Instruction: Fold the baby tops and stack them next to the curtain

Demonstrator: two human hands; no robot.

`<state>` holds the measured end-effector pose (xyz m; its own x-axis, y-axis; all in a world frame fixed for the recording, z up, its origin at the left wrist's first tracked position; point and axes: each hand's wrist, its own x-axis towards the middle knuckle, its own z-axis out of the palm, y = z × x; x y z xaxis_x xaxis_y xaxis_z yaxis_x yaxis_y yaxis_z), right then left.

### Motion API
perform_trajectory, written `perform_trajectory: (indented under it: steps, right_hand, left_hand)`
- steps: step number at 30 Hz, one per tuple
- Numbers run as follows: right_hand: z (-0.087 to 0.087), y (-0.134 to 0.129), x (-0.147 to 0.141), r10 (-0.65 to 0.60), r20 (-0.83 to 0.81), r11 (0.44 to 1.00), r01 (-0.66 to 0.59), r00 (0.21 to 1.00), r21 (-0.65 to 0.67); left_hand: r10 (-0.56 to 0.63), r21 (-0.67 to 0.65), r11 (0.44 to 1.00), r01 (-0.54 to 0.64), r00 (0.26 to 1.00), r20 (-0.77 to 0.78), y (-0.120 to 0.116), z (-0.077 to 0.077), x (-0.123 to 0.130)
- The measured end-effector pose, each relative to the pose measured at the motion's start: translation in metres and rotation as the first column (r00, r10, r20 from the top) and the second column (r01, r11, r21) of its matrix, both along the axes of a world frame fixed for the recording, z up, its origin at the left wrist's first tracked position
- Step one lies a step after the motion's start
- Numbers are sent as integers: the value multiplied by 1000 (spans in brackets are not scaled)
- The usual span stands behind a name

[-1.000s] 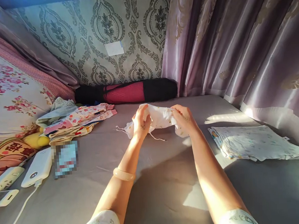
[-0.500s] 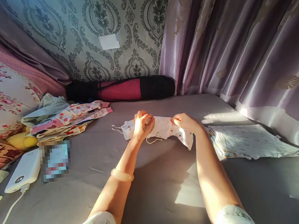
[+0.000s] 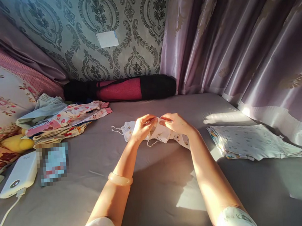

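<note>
A small white printed baby garment with thin tie strings lies bunched on the grey bed sheet. My left hand pinches its upper edge near the middle. Close beside it, my right hand pinches the same edge, and the fingertips of both hands almost meet. One end of the cloth spreads out to the left of my left hand with a string trailing. Its right end hangs down below my right hand, partly hidden by the wrist.
To the right lies a folded stack of pale printed cloth. A pile of children's clothes is at the left, near a white power bank with a cable. A black and red rolled bag rests against the wall.
My right hand has moved left along the garment, close to my left hand. The cloth between them is now gathered and lifted. The camera view has shifted slightly.
</note>
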<state>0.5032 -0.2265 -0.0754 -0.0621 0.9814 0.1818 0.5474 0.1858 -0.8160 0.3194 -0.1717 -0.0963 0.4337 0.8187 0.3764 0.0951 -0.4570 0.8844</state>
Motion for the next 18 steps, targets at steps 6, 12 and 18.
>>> perform_trajectory:
  steps: [6,12,18]
  right_hand:
    - [-11,5,12,-249,-44,968,249,967,2]
    - [-23,13,19,-350,-84,934,355,933,51]
    - [-20,14,17,-436,-87,895,441,896,66]
  left_hand:
    - [194,-72,979,-189,978,72,10,13,-24]
    - [82,-140,984,-115,971,-223,6,28,-46]
    - [-81,-131,991,7,820,-566,-4,17,-26]
